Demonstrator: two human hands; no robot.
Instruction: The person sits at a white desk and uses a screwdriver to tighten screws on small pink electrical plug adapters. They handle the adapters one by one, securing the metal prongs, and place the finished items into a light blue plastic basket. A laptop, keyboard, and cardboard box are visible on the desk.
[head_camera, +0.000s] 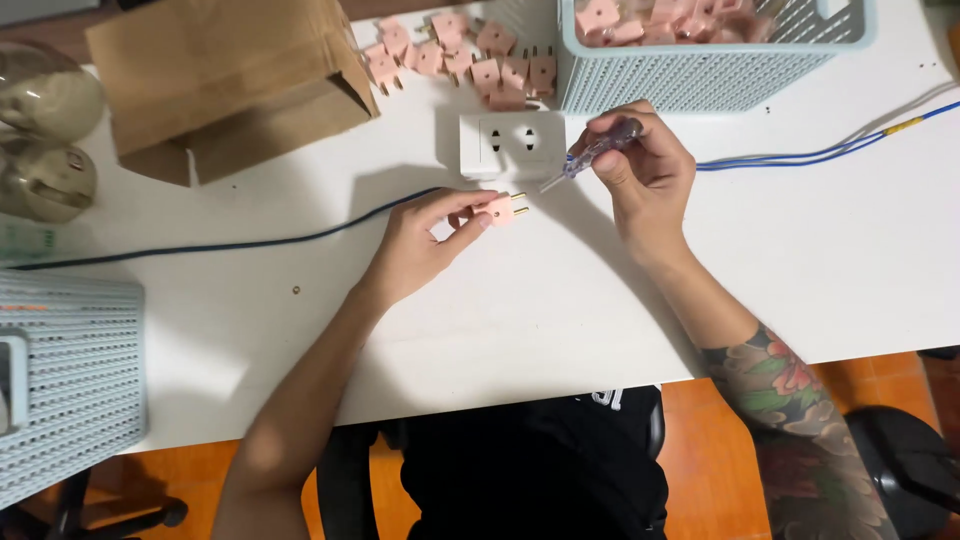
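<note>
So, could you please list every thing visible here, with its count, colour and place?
Small pink plastic plug with two brass pins: one, pink, held in left hand at table centre.
Clear purple-handled tester screwdriver: one, purple, in right hand.
White double wall socket block: one, white, behind the plug.
Loose pink plugs: many, pink, piled at table's far edge.
Pale blue plastic mesh basket: one, holds more pink plugs, far right.
Brown cardboard box: one, far left.
Blue wires: several, across table.
White table: one.
Left hand: grips plug.
Right hand: grips screwdriver.
</note>
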